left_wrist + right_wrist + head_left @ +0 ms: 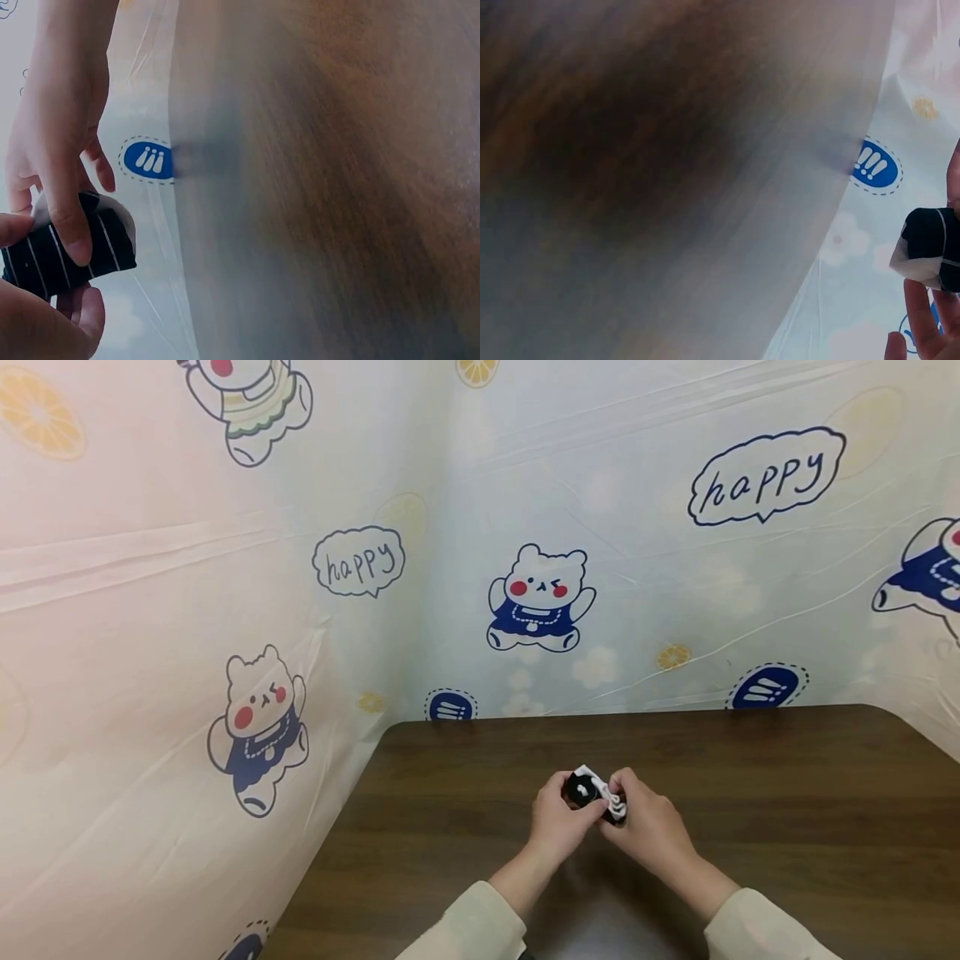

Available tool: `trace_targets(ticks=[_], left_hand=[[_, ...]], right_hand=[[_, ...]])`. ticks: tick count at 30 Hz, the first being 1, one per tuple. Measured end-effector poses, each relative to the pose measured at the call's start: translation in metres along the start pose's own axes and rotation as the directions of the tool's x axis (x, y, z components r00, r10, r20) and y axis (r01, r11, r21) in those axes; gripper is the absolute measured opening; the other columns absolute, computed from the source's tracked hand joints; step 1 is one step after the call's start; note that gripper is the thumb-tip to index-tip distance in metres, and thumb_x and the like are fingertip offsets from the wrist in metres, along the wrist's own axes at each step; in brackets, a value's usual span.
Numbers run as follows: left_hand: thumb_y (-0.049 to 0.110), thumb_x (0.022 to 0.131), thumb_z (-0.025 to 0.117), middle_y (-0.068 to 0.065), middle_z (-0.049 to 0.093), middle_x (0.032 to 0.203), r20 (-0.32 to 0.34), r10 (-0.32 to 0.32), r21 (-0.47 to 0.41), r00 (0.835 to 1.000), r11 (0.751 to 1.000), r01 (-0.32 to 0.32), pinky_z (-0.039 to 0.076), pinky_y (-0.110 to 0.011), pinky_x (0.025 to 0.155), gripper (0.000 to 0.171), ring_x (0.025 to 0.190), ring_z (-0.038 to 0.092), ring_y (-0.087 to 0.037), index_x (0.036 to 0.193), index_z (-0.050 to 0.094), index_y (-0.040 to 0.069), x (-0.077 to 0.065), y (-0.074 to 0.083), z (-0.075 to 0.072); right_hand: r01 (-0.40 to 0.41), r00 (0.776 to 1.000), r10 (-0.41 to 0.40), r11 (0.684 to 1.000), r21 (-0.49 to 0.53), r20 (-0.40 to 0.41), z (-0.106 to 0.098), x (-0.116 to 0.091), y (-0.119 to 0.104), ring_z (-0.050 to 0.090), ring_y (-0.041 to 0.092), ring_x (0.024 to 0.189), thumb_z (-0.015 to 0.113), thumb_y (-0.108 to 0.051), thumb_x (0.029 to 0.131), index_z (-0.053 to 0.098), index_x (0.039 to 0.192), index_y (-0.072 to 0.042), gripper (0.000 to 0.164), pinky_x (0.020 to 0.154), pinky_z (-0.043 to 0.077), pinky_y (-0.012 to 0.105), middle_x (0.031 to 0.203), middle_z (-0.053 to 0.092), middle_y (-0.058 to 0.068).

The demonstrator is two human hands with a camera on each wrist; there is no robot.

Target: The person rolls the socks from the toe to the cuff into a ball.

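Observation:
A small black-and-white bundle (581, 787) of folded or rolled cloth is held between both hands above the table; its exact kind cannot be told. Thin white stripes cross its black side (45, 262) in the left wrist view, and a white part shows along its edge. The left hand (558, 822) grips the bundle from the left, thumb across the near side. From the right, the right hand (654, 831) holds the white, crumpled end. In the right wrist view only part of the bundle (926, 234) shows at the right edge, with fingers beneath it.
A dark brown wooden table (450, 777) with rounded corners lies under the hands. Behind it and on the left hangs a pale curtain (450, 593) printed with bears, orange slices and "happy" bubbles. Light sleeves (480, 922) cover the forearms.

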State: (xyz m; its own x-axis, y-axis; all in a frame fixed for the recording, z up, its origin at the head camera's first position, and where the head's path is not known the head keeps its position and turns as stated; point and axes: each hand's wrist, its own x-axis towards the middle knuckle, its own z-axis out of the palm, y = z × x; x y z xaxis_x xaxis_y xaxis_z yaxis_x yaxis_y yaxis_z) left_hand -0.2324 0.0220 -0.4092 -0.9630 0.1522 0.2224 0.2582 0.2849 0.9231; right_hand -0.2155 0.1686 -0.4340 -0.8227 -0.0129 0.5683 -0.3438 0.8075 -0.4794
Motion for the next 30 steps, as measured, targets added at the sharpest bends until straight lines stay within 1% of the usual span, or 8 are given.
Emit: trace_targets(ticks=[3,7,10,12,15,19,25,30], left_hand=[[0.014,0.075,0.080,-0.002,0.065,0.094,0.006,0.010,-0.021,1.000,1.000,-0.010,0.051,-0.024,0.067,0.038,0.082,0.063,-0.010,0.106,0.063,0.002,0.002,-0.004,0.000],[0.010,0.075,0.080,-0.004,0.067,0.095,0.034,0.054,-0.030,0.998,0.998,-0.053,0.052,-0.024,0.068,0.035,0.083,0.065,-0.012,0.105,0.065,0.000,0.007,-0.010,-0.006],[0.009,0.075,0.080,-0.005,0.068,0.095,0.058,0.079,-0.014,0.995,0.997,-0.079,0.052,-0.025,0.070,0.035,0.084,0.065,-0.014,0.106,0.066,0.000,0.010,-0.013,-0.013],[0.008,0.075,0.080,-0.004,0.067,0.095,0.074,0.081,-0.017,0.994,0.997,-0.080,0.052,-0.025,0.072,0.036,0.085,0.065,-0.014,0.107,0.066,0.000,0.012,-0.015,-0.016],[0.007,0.074,0.080,-0.005,0.068,0.095,0.095,0.081,-0.031,0.992,0.996,-0.078,0.052,-0.025,0.073,0.037,0.085,0.065,-0.014,0.108,0.066,0.000,0.013,-0.018,-0.020],[0.005,0.074,0.080,-0.006,0.068,0.097,0.138,0.088,-0.051,0.987,0.995,-0.081,0.052,-0.024,0.072,0.039,0.084,0.065,-0.013,0.110,0.066,-0.001,0.012,-0.020,-0.022],[0.004,0.075,0.079,-0.005,0.067,0.101,0.221,0.093,-0.079,0.971,0.994,-0.078,0.051,-0.023,0.073,0.039,0.082,0.065,-0.011,0.111,0.066,0.001,0.008,-0.020,-0.023],[0.001,0.074,0.079,-0.006,0.068,0.101,0.253,0.084,-0.107,0.964,0.993,-0.058,0.051,-0.024,0.074,0.040,0.084,0.065,-0.012,0.112,0.065,0.001,0.008,-0.020,-0.025]], right_hand=[[0.007,1.000,-0.008,1.000,0.025,0.020,0.001,-0.001,0.001,0.049,0.014,0.059,0.085,-0.015,0.063,0.047,0.091,-0.014,0.047,0.052,0.042,0.032,0.078,0.057,-0.001],[0.065,0.994,-0.076,0.988,0.142,0.077,-0.002,0.000,0.006,0.059,0.016,0.077,0.086,-0.015,0.067,0.049,0.094,-0.013,0.046,0.065,0.050,0.035,0.088,0.055,-0.002],[0.091,0.984,-0.126,0.963,0.253,0.127,-0.009,0.002,0.009,0.062,0.020,0.091,0.082,-0.017,0.074,0.055,0.095,-0.014,0.035,0.076,0.051,0.038,0.098,0.055,-0.003],[0.091,0.979,-0.143,0.947,0.307,0.149,-0.014,0.004,0.010,0.062,0.021,0.093,0.077,-0.017,0.080,0.060,0.095,-0.015,0.022,0.077,0.051,0.040,0.104,0.057,-0.001],[0.067,0.974,-0.139,0.932,0.356,0.180,-0.019,0.007,0.011,0.062,0.016,0.091,0.068,-0.017,0.089,0.066,0.092,-0.017,0.003,0.075,0.052,0.036,0.106,0.061,-0.001],[0.032,0.970,-0.122,0.922,0.386,0.211,-0.022,0.009,0.012,0.061,0.011,0.085,0.062,-0.016,0.093,0.071,0.088,-0.017,0.010,0.070,0.051,0.029,0.098,0.065,-0.004],[-0.022,0.966,-0.082,0.920,0.391,0.246,-0.022,0.008,0.015,0.060,0.006,0.076,0.066,-0.014,0.090,0.071,0.082,-0.016,0.010,0.066,0.050,0.027,0.085,0.067,-0.008],[-0.058,0.963,-0.053,0.917,0.395,0.263,-0.021,0.006,0.014,0.055,0.006,0.067,0.068,-0.014,0.087,0.068,0.079,-0.015,0.008,0.060,0.046,0.025,0.075,0.063,-0.009]])
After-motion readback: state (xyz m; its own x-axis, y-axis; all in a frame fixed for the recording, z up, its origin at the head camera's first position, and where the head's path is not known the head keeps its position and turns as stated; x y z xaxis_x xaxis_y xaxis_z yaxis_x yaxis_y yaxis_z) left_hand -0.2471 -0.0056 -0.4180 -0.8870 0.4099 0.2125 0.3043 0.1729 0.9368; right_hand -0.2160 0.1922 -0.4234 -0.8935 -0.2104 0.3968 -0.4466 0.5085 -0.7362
